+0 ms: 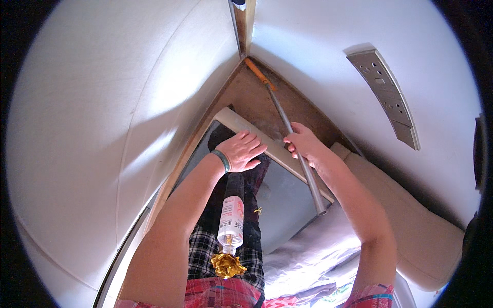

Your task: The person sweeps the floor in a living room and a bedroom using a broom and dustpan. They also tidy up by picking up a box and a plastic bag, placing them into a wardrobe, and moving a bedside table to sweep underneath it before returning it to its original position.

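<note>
My right hand (304,144) is closed around a metal pole (284,116). An orange head (257,72) at the pole's far end lies in the floor corner between the two walls. My left hand (242,151) rests palm down at the back edge of a small table with a dark, reflective top (283,204) and a pale rim (265,144); it holds nothing. Nearer my body, a clear plastic bottle (231,217) with a printed label has a gold foil flower (228,265) in its neck. A small yellow tie (258,211) lies beside it.
A white panel (96,115) rises on the left, and a white wall with a socket strip (385,98) stands on the right. Along the right wall runs a beige padded piece (408,223), with shiny, rumpled fabric (319,246) beside it. Brown floor (238,90) fills the corner.
</note>
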